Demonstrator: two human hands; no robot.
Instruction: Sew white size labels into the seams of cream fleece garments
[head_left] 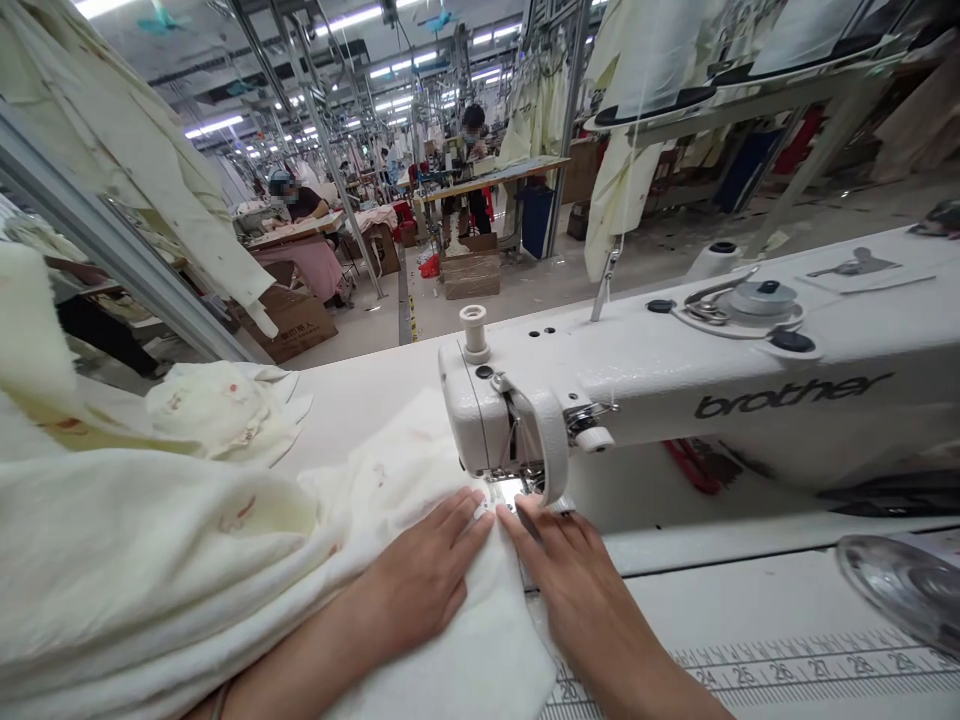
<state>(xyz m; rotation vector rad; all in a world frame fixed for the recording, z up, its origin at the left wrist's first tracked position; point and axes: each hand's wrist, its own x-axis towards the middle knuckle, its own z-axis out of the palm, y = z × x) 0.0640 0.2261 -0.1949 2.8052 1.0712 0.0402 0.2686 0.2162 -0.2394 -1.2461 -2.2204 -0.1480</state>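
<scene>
Cream plush fabric (480, 640) with small reddish prints lies over the table and runs under the needle area of a white sewing machine (615, 370). My left hand (427, 560) rests flat on the fabric, fingertips just left of the lit presser foot. Beside the foot on the right, my right hand (566, 560) lies with its fingers stretched out at the fabric's edge. Both hands press down rather than grasp. The machine's head hides the needle and part of the right fingertips.
A printed ruler scale (795, 660) runs along the table's front edge. A clear round dish (907, 590) stands at right, with red-handled snips (690, 466) under the machine arm. More fabric is heaped at left. Behind are hanging garments, a cardboard box (471, 270) and people at other machines.
</scene>
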